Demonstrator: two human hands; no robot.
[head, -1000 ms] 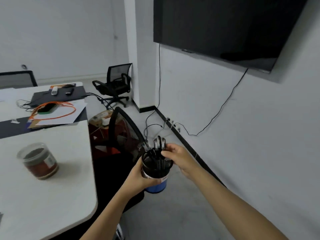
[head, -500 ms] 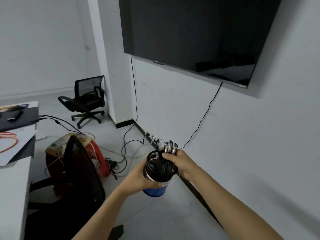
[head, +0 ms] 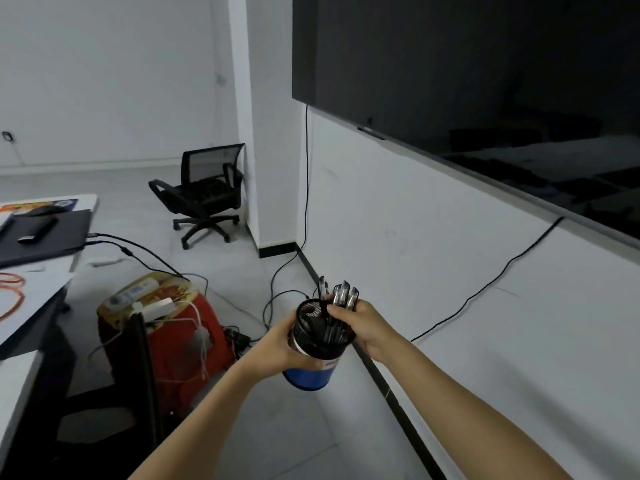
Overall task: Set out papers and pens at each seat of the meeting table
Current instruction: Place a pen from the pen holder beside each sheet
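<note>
Black mesh pen holder [head: 320,336] sits gripped in the left hand [head: 282,346], right of the table [head: 15,386], while the right hand [head: 365,329] clasps the pens [head: 341,299]; likely fetching pens, next lifting them clear for the seats.

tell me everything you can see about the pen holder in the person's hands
The pen holder is a round cup of black wire mesh, with a white band and a blue section below it. It is held in the air above the floor, roughly upright, its mouth open. The left hand grips its side. The right hand curls round a bunch of dark pens with clear caps that stand in it and stick out above its right rim.
</note>
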